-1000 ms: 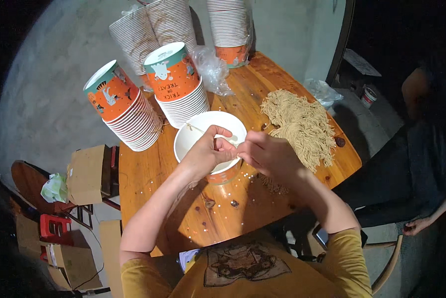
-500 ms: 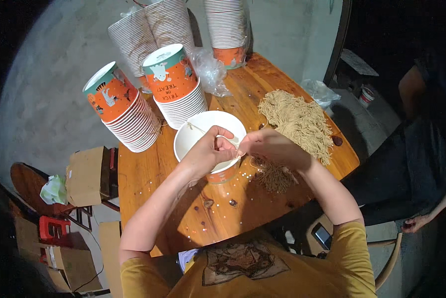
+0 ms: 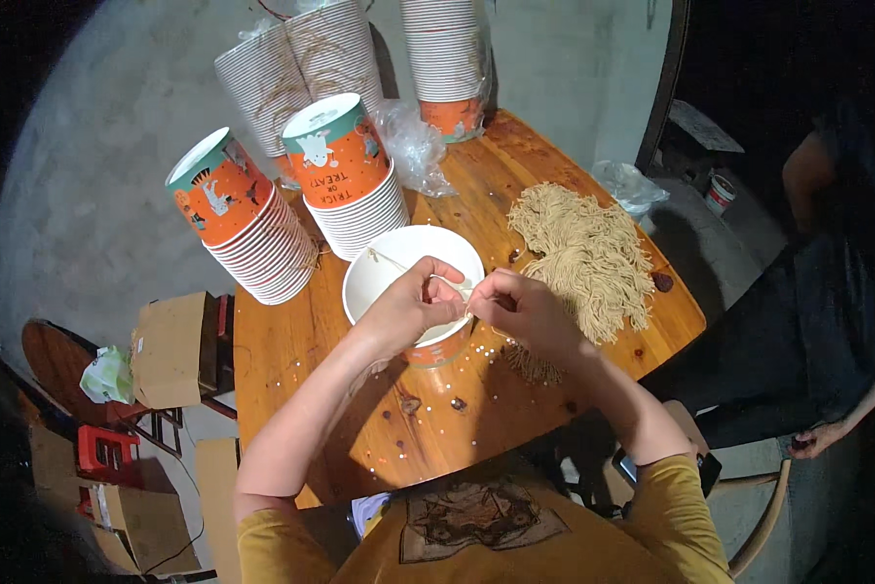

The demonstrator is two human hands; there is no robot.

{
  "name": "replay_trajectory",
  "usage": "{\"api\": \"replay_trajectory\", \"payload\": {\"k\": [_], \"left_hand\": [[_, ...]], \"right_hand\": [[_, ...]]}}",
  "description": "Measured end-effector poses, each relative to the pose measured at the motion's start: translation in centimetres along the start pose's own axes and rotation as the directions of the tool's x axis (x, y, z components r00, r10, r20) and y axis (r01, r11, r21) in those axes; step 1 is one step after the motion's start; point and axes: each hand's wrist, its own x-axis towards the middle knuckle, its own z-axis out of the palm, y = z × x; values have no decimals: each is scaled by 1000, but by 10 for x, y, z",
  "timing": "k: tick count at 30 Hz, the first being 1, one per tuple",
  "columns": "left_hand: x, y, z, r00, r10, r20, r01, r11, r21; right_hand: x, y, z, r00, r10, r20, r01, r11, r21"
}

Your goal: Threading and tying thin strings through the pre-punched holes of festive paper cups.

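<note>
A white-lined paper bucket (image 3: pixel 437 349) with an orange outside stands upright on the wooden table (image 3: pixel 437 428) in front of me. A thin beige cord (image 3: pixel 389 260) runs from a knot at its far-left rim towards my fingers. Over the bucket's right side, my left hand (image 3: pixel 410 304) is closed in a pinch on the cord. My right hand (image 3: pixel 523 310) meets it at the right rim, thumb and fingers pinched on the cord too. The exact point where the cord meets the rim is hidden by my fingers.
A heap of beige cords (image 3: pixel 588 258) lies right of the bucket. Stacks of nested buckets (image 3: pixel 267 253) stand at the left and back, some in clear plastic (image 3: pixel 413 146). Small white bits dot the table. Another person (image 3: pixel 798 331) is at the right; cardboard boxes (image 3: pixel 174 346) are at the left.
My right hand has turned and its fingers have curled into a pinch beside the left hand. My left hand keeps its place. The view has shifted slightly.
</note>
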Motion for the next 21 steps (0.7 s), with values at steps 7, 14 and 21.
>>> {"api": "replay_trajectory", "payload": {"k": [7, 14, 21], "left_hand": [[-3, 0, 3, 998, 34, 61, -37, 998, 50], [-7, -2, 2, 1000, -8, 0, 8, 977, 213], [-11, -2, 8, 993, 111, -49, -73, 867, 493]], "right_hand": [[1, 10, 5, 1000, -10, -26, 13, 993, 119], [2, 12, 11, 1000, 0, -30, 4, 987, 158], [-1, 19, 15, 998, -13, -64, 27, 975, 219]]}}
